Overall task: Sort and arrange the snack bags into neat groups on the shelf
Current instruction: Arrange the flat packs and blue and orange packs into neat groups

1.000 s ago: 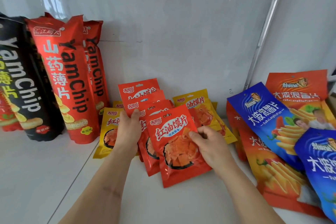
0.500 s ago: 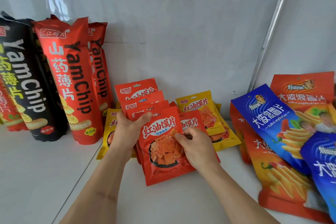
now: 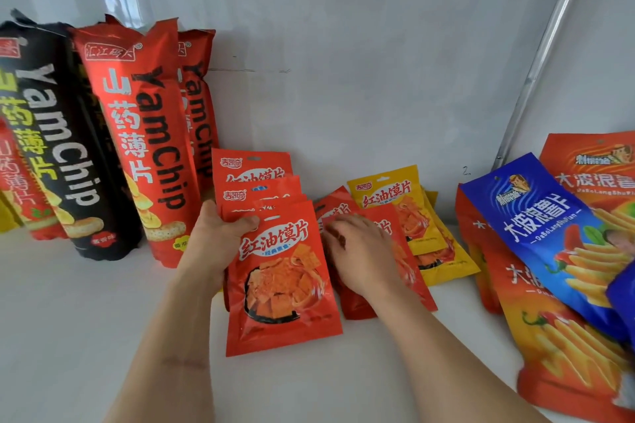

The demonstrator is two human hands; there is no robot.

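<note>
Sorting looks partway done: left hand [image 3: 220, 244] pinches a fanned stack of red pouches [image 3: 271, 233] mid-shelf [image 3: 86, 319], thumb on top, while right hand [image 3: 360, 254], fingers spread, presses loose red pouches [image 3: 409, 264] overlapping yellow pouches [image 3: 395, 203]. Yam chip bags [image 3: 144, 134] stand grouped toward the shelf's left edge.

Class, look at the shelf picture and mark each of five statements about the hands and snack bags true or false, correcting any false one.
1. The left hand grips a stack of small red bags. True.
2. The right hand holds a blue bag. False: it rests on a small red bag on the shelf; the blue bag lies untouched to the right.
3. The tall YamChip bags stand against the back wall. True.
4. The small yellow bags lie left of the black YamChip bag. False: they lie right of it, beyond the right hand.
5. Every tall YamChip bag is red. False: one is black.
</note>
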